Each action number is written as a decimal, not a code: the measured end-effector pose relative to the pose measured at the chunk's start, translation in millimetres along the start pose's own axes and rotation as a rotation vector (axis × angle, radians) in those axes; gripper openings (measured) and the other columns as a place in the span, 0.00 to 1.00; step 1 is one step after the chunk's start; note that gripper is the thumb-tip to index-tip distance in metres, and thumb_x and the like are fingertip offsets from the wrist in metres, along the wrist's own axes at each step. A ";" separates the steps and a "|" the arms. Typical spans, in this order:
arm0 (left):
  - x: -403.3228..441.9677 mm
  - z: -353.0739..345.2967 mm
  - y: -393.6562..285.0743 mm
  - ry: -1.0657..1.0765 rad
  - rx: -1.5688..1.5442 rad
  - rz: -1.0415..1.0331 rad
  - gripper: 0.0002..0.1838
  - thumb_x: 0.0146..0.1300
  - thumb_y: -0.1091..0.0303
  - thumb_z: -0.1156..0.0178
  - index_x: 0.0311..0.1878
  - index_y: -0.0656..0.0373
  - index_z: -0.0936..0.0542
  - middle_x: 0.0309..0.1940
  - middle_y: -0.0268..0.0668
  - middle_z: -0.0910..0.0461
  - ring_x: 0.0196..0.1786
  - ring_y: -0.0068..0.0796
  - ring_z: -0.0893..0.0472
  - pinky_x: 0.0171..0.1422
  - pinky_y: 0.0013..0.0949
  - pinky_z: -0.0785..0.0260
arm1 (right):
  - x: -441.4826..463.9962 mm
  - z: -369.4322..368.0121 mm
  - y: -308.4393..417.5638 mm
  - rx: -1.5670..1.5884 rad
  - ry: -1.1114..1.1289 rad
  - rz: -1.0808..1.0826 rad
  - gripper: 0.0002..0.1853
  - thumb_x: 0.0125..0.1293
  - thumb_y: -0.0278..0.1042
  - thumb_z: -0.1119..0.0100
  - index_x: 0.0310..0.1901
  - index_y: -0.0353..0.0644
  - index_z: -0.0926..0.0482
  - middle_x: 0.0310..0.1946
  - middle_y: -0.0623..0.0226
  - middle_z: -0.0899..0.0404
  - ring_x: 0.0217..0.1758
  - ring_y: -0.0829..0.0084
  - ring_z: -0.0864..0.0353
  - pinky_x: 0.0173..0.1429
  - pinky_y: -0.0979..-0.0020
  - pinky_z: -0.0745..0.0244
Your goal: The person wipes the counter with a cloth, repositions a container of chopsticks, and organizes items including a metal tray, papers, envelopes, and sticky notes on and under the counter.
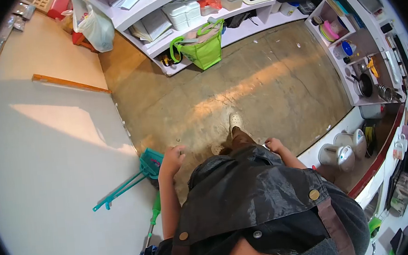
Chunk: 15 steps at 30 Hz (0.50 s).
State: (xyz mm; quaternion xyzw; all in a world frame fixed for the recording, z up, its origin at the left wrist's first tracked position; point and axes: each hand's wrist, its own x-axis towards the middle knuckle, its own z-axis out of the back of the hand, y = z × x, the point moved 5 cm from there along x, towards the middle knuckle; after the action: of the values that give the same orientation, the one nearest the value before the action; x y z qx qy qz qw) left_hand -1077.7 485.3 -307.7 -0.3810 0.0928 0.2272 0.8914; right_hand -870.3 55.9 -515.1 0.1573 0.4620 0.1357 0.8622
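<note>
My left hand (pixel 172 161) hangs at my left side with its fingers loosely curled; nothing shows in them. It is nearest to a teal long-handled dustpan (pixel 151 162) leaning by the left wall, with a gap between them. My right hand (pixel 274 145) is low at my right side, beside the dark apron (pixel 253 196), with its fingers bent in. A tiny pale spot shows at its fingertips, too small to name. Below my body, one pale clog (pixel 235 120) is set forward on the floor and the other (pixel 218 148) is partly hidden.
Ahead stands a lilac shelf (pixel 235 36) with boxes and a green bag (pixel 202 47). Pans and containers fill the right shelf (pixel 356 92). Metal pots (pixel 336 157) stand low at right. A white bag (pixel 93 25) hangs at upper left. A green-handled mop (pixel 156 209) leans by the wall.
</note>
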 end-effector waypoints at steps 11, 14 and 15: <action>26.5 34.6 -3.6 -0.155 -0.084 0.083 0.17 0.54 0.70 0.42 0.50 0.57 0.22 0.46 0.51 0.23 0.53 0.52 0.25 0.59 0.43 0.33 | 56.1 43.3 54.0 -0.067 0.028 0.031 0.24 0.51 0.49 0.40 0.47 0.45 0.18 0.43 0.55 0.17 0.49 0.56 0.19 0.55 0.64 0.26; 63.0 25.8 9.1 -0.146 -0.205 0.057 0.18 0.54 0.70 0.42 0.51 0.56 0.22 0.47 0.51 0.23 0.53 0.52 0.25 0.59 0.43 0.33 | 97.2 60.6 52.2 -0.057 0.059 0.100 0.24 0.51 0.47 0.40 0.46 0.41 0.18 0.42 0.54 0.17 0.48 0.58 0.18 0.53 0.64 0.26; 75.8 28.2 7.5 -0.142 -0.150 0.045 0.18 0.55 0.70 0.43 0.51 0.56 0.22 0.48 0.51 0.23 0.53 0.51 0.25 0.59 0.43 0.33 | 109.3 74.0 52.7 -0.050 0.048 0.108 0.24 0.51 0.46 0.41 0.47 0.40 0.18 0.42 0.54 0.17 0.47 0.58 0.18 0.53 0.64 0.26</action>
State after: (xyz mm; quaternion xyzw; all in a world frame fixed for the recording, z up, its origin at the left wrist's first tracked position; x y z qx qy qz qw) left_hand -1014.8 535.6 -318.6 -0.4273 0.0204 0.2797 0.8595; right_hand -754.2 134.7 -537.9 0.1571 0.4698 0.1972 0.8460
